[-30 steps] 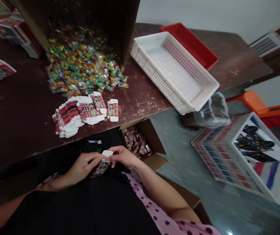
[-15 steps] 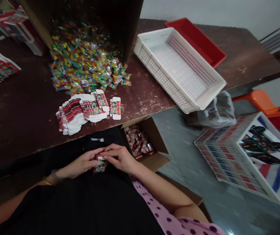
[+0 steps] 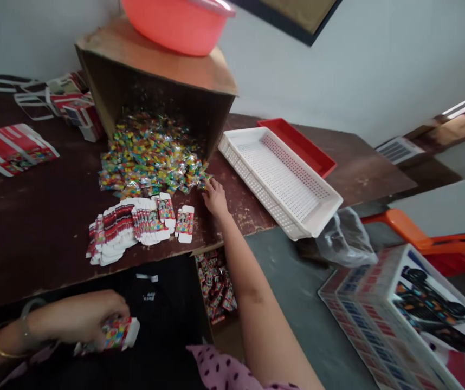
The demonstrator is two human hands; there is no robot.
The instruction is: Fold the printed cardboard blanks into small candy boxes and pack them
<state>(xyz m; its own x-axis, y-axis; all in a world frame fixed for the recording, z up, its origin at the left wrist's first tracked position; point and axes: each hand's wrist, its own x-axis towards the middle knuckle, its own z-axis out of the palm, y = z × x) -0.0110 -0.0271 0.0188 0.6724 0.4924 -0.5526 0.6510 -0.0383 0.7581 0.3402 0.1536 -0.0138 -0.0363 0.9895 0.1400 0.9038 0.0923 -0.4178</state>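
My left hand (image 3: 90, 319), low at the left over the dark clothing, is closed around a small printed box (image 3: 118, 333) with a white end flap standing out. My right hand (image 3: 215, 199) reaches out over the table to the right edge of a heap of wrapped candies (image 3: 155, 157); its fingertips touch a packet there, and whether they grip it is too small to tell. The heap spills from a cardboard box lying on its side (image 3: 224, 81). Flat printed boxes (image 3: 124, 225) lie fanned out in front of the candies, with a single flat one (image 3: 185, 223) beside them.
A white perforated basket (image 3: 285, 181) and a red tray (image 3: 301, 149) stand at the right of the table. Below the table edge, a carton holds small filled boxes (image 3: 216, 284). A pink basin (image 3: 179, 24) sits on the cardboard box.
My hands have parted. The right one has moved up and forward to the candies, while the left has moved down and left with the small box. The view has tilted upward.
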